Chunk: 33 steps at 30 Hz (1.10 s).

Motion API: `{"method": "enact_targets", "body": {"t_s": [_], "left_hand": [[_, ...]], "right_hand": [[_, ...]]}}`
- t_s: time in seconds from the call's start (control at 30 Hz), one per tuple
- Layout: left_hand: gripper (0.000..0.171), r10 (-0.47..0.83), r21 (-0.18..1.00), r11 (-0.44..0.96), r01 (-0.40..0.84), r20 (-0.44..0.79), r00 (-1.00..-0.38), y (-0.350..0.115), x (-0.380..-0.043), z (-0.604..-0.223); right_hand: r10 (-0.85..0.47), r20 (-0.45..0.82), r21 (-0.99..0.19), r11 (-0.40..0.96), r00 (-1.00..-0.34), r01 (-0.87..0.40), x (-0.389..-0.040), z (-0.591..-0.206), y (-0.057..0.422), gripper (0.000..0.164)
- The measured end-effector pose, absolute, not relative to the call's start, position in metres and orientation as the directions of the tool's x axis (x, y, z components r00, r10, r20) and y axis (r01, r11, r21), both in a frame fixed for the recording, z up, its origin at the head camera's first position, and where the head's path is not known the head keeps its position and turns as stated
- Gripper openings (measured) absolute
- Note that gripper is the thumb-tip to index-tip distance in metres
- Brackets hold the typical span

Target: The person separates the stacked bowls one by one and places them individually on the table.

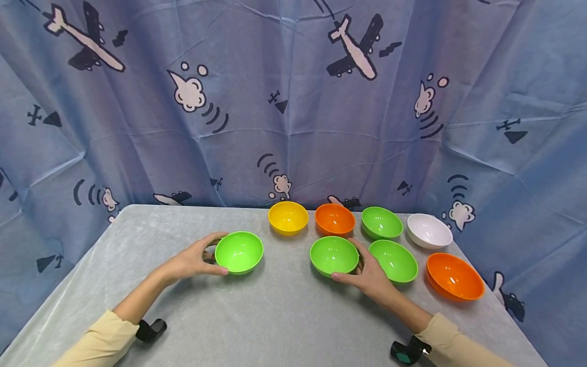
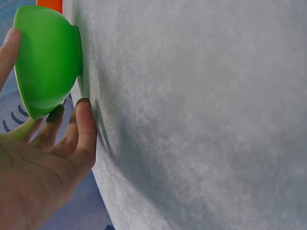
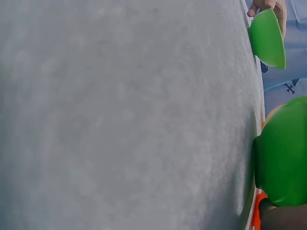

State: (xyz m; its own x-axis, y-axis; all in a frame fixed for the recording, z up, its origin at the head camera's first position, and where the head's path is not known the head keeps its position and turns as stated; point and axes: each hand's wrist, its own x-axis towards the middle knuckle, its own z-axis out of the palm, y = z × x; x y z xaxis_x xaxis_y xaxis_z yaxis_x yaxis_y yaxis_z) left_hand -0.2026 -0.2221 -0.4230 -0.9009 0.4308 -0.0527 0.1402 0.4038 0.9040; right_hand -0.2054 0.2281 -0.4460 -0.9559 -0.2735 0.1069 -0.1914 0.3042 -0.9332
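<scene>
On the left, a green bowl stands upright in the grip of my left hand, thumb at the near rim and fingers round its left side. The left wrist view shows this bowl from the side, its base at or very near the tabletop. My right hand holds another green bowl by its right side, the thumb at the near edge and fingers behind. In the right wrist view that bowl is cut off by the frame edge, and most of the right hand is out of sight.
Behind stand a yellow bowl, an orange bowl, a green bowl and a white bowl. Another green bowl and a larger orange bowl sit right of my right hand. A blue curtain hangs behind the grey-white table.
</scene>
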Motion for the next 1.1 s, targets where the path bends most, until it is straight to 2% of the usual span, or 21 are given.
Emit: {"method": "enact_targets", "body": {"t_s": [0.73, 1.1], "left_hand": [[0.096, 0.426, 0.896, 0.421, 0.145, -0.054, -0.903, -0.2217, -0.2038, -0.4234], [0.103, 0.425, 0.894, 0.42, 0.159, -0.039, -0.904, -0.2199, -0.2024, -0.4248]], "right_hand": [[-0.283, 0.083, -0.905, 0.38, -0.956, -0.191, -0.2002, -0.444, 0.2295, 0.105], [-0.272, 0.06, -0.908, 0.384, -0.96, -0.165, -0.1992, -0.4459, 0.2307, 0.107]]}}
